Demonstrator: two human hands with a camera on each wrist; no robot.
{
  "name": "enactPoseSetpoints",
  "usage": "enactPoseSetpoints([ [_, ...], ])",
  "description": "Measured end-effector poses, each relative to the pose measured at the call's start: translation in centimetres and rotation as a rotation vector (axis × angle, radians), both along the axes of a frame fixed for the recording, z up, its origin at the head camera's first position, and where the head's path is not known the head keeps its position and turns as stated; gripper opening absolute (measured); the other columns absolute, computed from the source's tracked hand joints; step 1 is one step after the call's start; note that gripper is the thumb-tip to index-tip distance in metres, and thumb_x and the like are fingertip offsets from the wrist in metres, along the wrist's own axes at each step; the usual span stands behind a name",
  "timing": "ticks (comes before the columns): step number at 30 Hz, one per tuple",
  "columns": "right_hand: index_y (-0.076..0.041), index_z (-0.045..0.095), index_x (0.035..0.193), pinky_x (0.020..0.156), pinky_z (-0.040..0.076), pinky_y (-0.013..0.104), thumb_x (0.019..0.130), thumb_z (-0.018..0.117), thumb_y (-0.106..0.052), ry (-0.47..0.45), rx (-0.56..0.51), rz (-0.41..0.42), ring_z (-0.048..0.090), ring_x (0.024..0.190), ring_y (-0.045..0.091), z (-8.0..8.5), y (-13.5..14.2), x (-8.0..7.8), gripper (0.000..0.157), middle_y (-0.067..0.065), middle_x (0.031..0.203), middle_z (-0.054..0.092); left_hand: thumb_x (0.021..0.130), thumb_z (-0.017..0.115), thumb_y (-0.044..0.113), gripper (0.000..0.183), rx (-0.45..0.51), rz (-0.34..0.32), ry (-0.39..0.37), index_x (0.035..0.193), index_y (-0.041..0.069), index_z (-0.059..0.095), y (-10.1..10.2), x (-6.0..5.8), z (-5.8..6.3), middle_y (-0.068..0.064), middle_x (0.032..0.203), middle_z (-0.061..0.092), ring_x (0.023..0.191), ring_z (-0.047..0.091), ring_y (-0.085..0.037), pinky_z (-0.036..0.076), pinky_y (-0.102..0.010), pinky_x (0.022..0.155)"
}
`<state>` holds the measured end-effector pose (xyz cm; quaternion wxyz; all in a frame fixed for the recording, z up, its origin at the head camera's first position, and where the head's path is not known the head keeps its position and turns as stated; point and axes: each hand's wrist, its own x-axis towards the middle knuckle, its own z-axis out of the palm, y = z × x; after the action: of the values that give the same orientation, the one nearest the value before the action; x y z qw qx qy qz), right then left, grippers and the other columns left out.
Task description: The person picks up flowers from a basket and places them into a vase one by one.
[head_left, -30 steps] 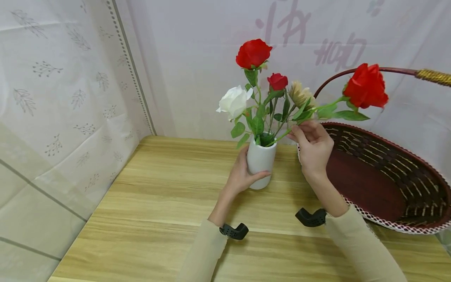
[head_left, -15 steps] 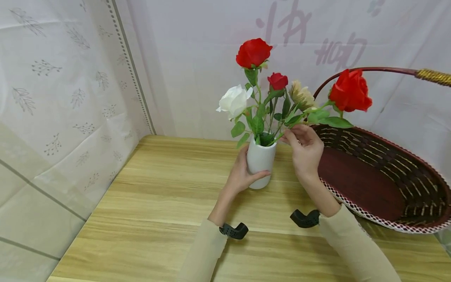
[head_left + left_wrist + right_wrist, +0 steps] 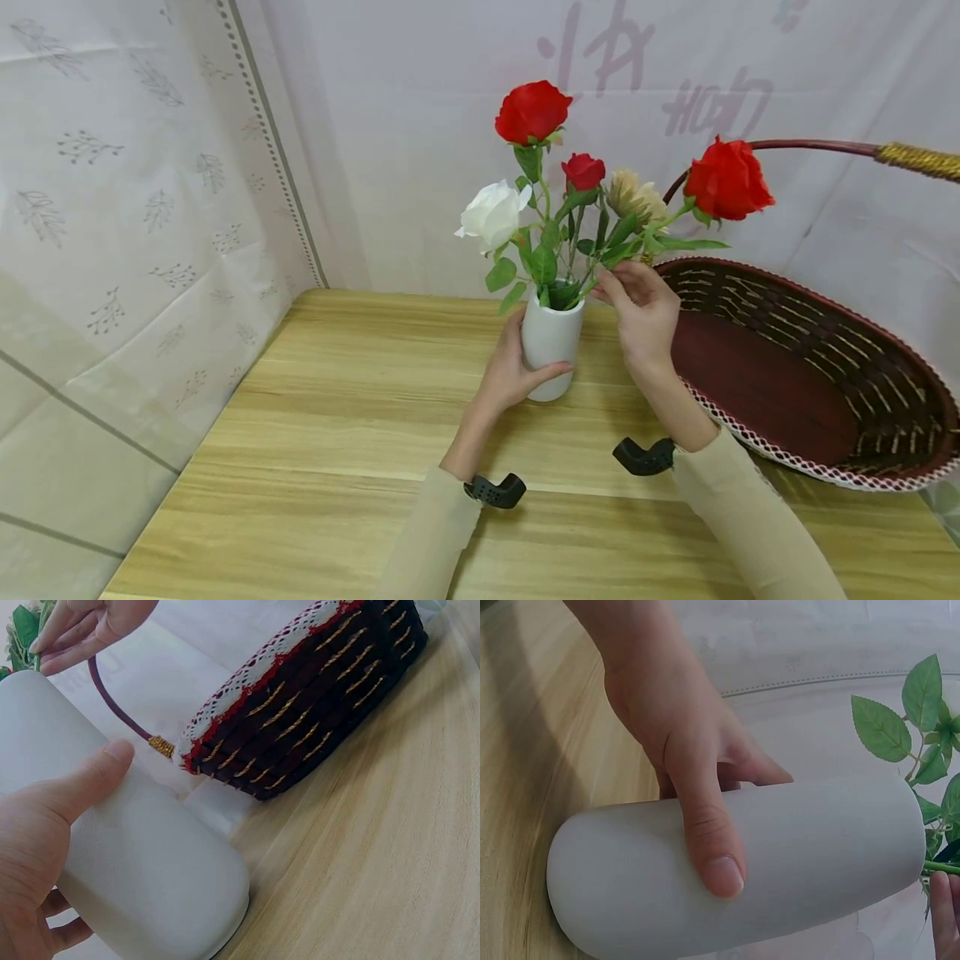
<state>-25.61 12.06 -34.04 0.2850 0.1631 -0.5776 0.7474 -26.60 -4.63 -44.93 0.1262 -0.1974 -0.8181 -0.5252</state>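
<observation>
My left hand (image 3: 510, 367) grips a white vase (image 3: 553, 342) that stands on the wooden table. Its thumb lies across the vase's front in both wrist views. Between thumb and fingers, my right hand (image 3: 647, 321) pinches the green stem (image 3: 939, 867) of a large red rose (image 3: 727, 181), close to the vase's mouth. That rose leans out to the right, its lower stem inside the rim. Also in the vase are another red rose (image 3: 533, 112), a smaller red rose (image 3: 583, 172), a white rose (image 3: 492, 215) and a beige flower (image 3: 636, 198).
A dark woven basket (image 3: 765, 358) with white lace edging stands on the right, close to my right forearm. Its arched handle (image 3: 817, 147) rises behind the leaning rose. Patterned cloth (image 3: 390, 150) hangs behind the table (image 3: 337, 400) and along its left side.
My right hand has moved left and slightly down toward the vase, and the leaning rose has come left with it. My left hand keeps its hold on the vase.
</observation>
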Motion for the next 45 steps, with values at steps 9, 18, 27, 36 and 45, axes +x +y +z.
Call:
enactPoseSetpoints([
  [9,0.015,0.057,0.09,0.069,0.053,0.035,0.079,0.068,0.002,-0.079,0.09,-0.032,0.062,0.07,0.029,0.4,-0.7,0.7,0.02,0.018,0.079,0.061,0.065,0.076,0.051,0.098,-0.013,0.006,0.004,0.141,0.026,0.019,-0.1,-0.1,-0.2,0.005,0.128,0.039,0.108,0.046,-0.01,0.043,-0.035,0.087],
  [18,0.013,0.06,0.094,0.067,0.048,0.027,0.081,0.068,-0.005,-0.133,0.192,-0.132,0.058,0.071,0.021,0.6,-1.2,1.4,0.023,0.015,0.081,0.063,0.065,0.076,0.053,0.102,-0.018,0.007,-0.006,0.143,0.029,0.014,0.0,-0.1,0.0,0.006,0.131,0.037,0.11,0.044,-0.01,0.042,-0.035,0.088],
  [27,0.009,0.062,0.096,0.069,0.048,0.023,0.081,0.069,-0.006,-0.181,0.193,-0.131,0.059,0.076,0.016,0.1,-1.5,1.5,0.023,0.011,0.083,0.064,0.066,0.076,0.052,0.102,-0.01,0.006,-0.01,0.144,0.028,0.014,0.2,-0.1,0.0,0.003,0.127,0.041,0.108,0.046,-0.011,0.043,-0.035,0.087],
  [36,0.004,0.064,0.092,0.069,0.047,0.023,0.081,0.07,-0.009,-0.21,0.16,-0.113,0.058,0.073,0.012,-0.1,-1.6,1.6,0.018,0.004,0.081,0.064,0.065,0.076,0.053,0.103,-0.003,0.006,-0.014,0.144,0.029,0.013,0.1,0.1,-0.1,0.002,0.128,0.04,0.108,0.046,-0.012,0.044,-0.035,0.086],
  [45,-0.002,0.066,0.091,0.072,0.047,0.025,0.08,0.072,-0.019,-0.201,0.141,-0.112,0.059,0.077,0.016,-2.0,-1.1,0.3,0.022,0.003,0.084,0.065,0.065,0.078,0.05,0.1,0.006,0.009,0.001,0.142,0.027,0.018,0.1,0.0,-0.2,0.004,0.127,0.041,0.107,0.046,-0.01,0.043,-0.033,0.086],
])
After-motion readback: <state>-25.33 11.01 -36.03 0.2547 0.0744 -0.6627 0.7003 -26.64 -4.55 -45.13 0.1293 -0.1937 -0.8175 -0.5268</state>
